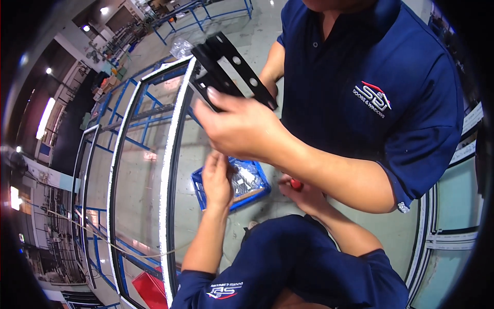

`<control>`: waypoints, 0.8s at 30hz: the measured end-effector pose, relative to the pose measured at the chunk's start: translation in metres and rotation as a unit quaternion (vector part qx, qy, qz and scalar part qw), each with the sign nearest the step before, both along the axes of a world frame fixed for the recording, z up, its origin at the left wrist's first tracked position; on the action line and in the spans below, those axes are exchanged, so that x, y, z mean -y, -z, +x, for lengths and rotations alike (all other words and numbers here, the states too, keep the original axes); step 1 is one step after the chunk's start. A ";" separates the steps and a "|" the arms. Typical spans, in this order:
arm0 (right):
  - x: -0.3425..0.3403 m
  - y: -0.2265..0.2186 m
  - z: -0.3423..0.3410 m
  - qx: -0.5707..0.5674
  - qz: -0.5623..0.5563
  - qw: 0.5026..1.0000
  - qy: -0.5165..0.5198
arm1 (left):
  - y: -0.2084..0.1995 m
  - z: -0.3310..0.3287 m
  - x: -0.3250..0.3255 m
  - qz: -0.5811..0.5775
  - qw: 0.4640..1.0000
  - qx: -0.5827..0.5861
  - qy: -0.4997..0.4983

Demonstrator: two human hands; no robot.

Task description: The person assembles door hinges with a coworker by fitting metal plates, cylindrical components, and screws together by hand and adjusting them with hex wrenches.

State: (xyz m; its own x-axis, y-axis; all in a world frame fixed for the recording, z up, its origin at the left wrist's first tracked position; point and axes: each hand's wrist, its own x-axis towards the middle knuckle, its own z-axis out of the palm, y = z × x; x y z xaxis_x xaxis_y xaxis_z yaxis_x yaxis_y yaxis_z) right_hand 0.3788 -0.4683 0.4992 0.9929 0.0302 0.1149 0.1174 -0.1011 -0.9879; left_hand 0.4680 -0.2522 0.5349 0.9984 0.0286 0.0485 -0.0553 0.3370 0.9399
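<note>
My left hand (pixel 217 177) is raised beside the glazed frame. Its fingers stretch upward with nothing visible in them, just below a co-worker's hand. My right hand (pixel 304 194) is closed around something red and rounded (pixel 295 184), perhaps a tool handle; the rest of it is hidden. Facing me, the co-worker (pixel 355 92) holds up several black slotted metal pieces (pixel 231 69) with round holes. Beyond my left hand, a blue crate (pixel 256 196) holds clear plastic bags of small parts.
A tall glazed frame (pixel 163 180) with white-taped edges rests on blue metal stands (pixel 139 138) at the left. A red object (pixel 149 287) lies low under it. Glass panels (pixel 455 201) stand at the right. A blue table frame (pixel 198 15) is at the back.
</note>
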 end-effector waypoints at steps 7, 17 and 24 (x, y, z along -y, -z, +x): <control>0.006 0.047 -0.032 -0.162 0.001 0.987 0.020 | 0.108 -0.072 -0.035 -0.111 0.931 -0.348 0.025; 0.022 0.053 -0.023 -0.022 -0.102 0.995 0.004 | 0.106 -0.087 -0.044 -0.061 0.936 -0.347 0.016; 0.004 0.039 -0.017 -0.004 -0.094 0.994 -0.060 | 0.098 -0.106 -0.031 -0.116 0.934 -0.338 0.021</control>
